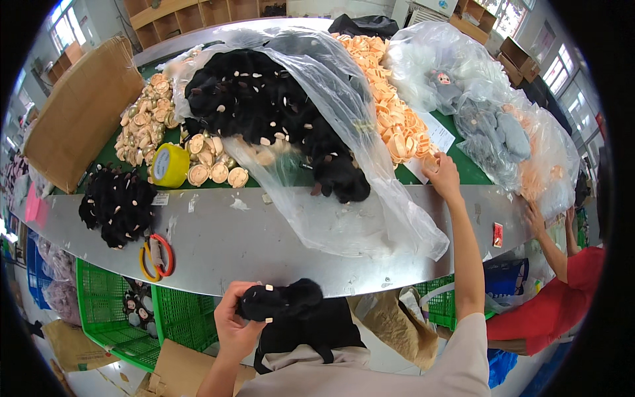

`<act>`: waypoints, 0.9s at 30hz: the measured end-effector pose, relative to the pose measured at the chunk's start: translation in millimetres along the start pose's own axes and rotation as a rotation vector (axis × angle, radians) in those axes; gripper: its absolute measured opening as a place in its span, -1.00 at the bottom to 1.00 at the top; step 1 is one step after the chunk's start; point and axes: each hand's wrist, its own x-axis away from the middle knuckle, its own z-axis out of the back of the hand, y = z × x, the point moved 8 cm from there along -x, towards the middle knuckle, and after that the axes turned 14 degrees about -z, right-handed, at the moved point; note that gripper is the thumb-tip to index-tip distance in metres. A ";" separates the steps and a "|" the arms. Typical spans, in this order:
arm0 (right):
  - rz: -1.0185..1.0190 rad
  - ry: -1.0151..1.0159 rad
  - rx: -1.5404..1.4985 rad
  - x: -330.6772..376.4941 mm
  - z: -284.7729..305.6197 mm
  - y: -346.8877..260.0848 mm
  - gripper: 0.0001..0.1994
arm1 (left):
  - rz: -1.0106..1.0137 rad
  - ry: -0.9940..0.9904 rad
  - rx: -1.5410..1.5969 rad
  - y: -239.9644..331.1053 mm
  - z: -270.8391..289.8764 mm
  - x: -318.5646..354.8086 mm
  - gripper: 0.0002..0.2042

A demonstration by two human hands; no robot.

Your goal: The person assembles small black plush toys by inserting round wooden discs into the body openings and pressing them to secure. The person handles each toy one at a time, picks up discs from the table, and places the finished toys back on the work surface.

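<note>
Our left hand (pixel 235 324) grips 1 black plush (pixel 281 301) at the table edge (pixel 264 264) while our right hand (pixel 443 175), fingers curled, reaches the peach faces (pixel 397 126); we judge the loose heap could spill if nudged.

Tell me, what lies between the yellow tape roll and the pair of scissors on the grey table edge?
In the head view, only a small white label and bare grey table lie between the yellow tape roll and the scissors.

Bright daylight, fisheye-bent edges, plastic glare
</note>
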 end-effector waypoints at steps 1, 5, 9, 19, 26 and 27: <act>-0.003 -0.006 0.001 0.2 -4.9 0.4 -0.42 | 0.019 0.019 0.015 -2.9 2.9 0.8 -0.65; -0.050 0.015 -0.067 2.7 -10.7 3.9 -0.40 | 0.097 0.073 0.047 -7.2 8.1 1.3 -0.66; -0.005 0.030 -0.097 3.0 -6.4 -4.9 -0.49 | 0.107 0.080 0.032 -11.8 8.7 1.9 -0.67; 0.058 -0.192 -1.077 94.0 96.4 -87.2 -0.63 | 0.160 0.076 0.035 -12.0 6.0 5.2 -0.68; 0.561 -0.465 -0.992 275.2 153.4 -219.3 -0.67 | 0.171 -0.005 0.060 -12.4 -13.9 3.3 -0.69; 0.621 -0.540 -0.997 294.9 150.5 -236.8 -0.69 | 0.166 0.000 0.107 -10.5 -17.9 2.6 -0.69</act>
